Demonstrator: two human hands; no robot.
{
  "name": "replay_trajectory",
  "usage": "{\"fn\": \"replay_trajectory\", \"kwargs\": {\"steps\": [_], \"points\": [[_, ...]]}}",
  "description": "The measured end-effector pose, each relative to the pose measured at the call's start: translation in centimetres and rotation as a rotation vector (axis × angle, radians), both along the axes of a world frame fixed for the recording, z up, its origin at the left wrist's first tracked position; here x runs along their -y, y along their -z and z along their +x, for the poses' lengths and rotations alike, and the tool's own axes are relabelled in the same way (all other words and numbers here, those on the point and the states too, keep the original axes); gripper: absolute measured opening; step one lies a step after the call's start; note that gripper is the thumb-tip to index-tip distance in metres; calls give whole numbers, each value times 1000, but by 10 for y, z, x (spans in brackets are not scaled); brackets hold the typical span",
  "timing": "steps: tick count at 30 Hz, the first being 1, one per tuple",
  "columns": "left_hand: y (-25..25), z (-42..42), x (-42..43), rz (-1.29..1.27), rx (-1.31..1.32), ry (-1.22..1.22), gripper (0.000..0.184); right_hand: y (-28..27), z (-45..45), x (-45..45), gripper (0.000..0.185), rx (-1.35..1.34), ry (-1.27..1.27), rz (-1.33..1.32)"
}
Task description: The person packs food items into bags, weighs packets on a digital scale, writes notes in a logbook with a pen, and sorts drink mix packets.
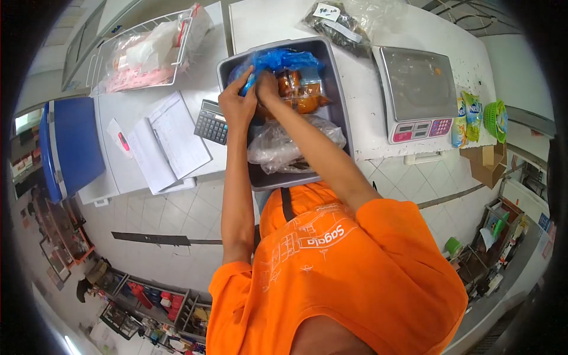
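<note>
Going left to right: there's a blue box (77, 148) past the left end of the white bench (365, 112). A white wire basket (182, 53) full of plastic bags sits toward the far left corner. Closer to the near edge there's a pink marker (123, 141) on a slip of paper, then an open notebook (183, 136) with a pen in it, then a calculator (211, 123) just beside the grey tub (337, 94).

That tub sticks out past the bench's near edge. Left hand (238, 106) is over its left rim, thumb and fingers pinching the blue plastic bag (284, 59), which lies at the tub's far end. Right hand (267, 90) is right next to it, tucked into the bag, fingers hidden, so can't tell if they've got hold of anything. Orange-brown packs (307, 105) are beside that hand, and a clear bag (296, 145) takes up the tub's near end.

Further right, a tagged bag of dark stuff (340, 29) near the far edge, then a scale (417, 89), packets (472, 115) and a green basket (491, 121) by the right end.
</note>
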State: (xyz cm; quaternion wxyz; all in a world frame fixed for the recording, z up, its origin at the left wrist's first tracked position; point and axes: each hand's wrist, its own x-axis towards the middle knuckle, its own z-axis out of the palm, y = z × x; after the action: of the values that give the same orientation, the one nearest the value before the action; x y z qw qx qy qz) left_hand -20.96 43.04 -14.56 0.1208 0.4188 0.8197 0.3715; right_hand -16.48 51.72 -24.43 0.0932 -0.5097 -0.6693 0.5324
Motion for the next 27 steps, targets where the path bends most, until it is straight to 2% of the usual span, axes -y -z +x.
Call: {"fn": "replay_trajectory", "kwargs": {"steps": [2, 4, 6, 8, 10, 12, 17, 20, 21, 22, 24, 25, 26, 27], "points": [[14, -8, -2, 179, -28, 26, 39, 0, 20, -6, 56, -188, -191, -49], [21, -14, -2, 183, -34, 13, 37, -22, 72, -11, 68, -240, -112, 45], [23, -16, 3, 179, -35, -24, 35, -68, 131, -41, 93, -57, -299, -155], [18, -11, 4, 168, -22, -67, 34, 1, 151, -16, 101, 338, -417, 300], [16, -12, -2, 187, -11, -76, 34, 21, 149, -15, 108, 397, -458, 433], [23, -10, -3, 220, 3, -56, 35, 26, 144, -32, 114, 133, -451, 220], [21, -6, 0, 215, -57, -57, 38, 10, 119, -30, 34, 177, -312, 259], [29, -11, 2, 254, -63, 37, 40, -62, 86, -23, 35, 119, -288, 109], [30, -14, 0, 264, -70, 74, 40, -62, 68, -20, 36, -8, -94, -41], [29, -16, 0, 194, -53, 73, 40, -58, 47, -16, 37, -136, 103, -193], [28, -16, 1, 47, -13, 77, 39, 21, -19, -17, 44, -272, 540, -350], [22, -13, -3, 168, 109, 44, 38, -6, -22, -12, 45, 6, 521, -103], [25, -20, -4, 190, 210, 101, 42, 18, -32, -14, 45, -7, 570, -54], [23, -24, 0, 176, 139, 203, 49, 43, -43, -16, 44, -19, 618, -4]]}}
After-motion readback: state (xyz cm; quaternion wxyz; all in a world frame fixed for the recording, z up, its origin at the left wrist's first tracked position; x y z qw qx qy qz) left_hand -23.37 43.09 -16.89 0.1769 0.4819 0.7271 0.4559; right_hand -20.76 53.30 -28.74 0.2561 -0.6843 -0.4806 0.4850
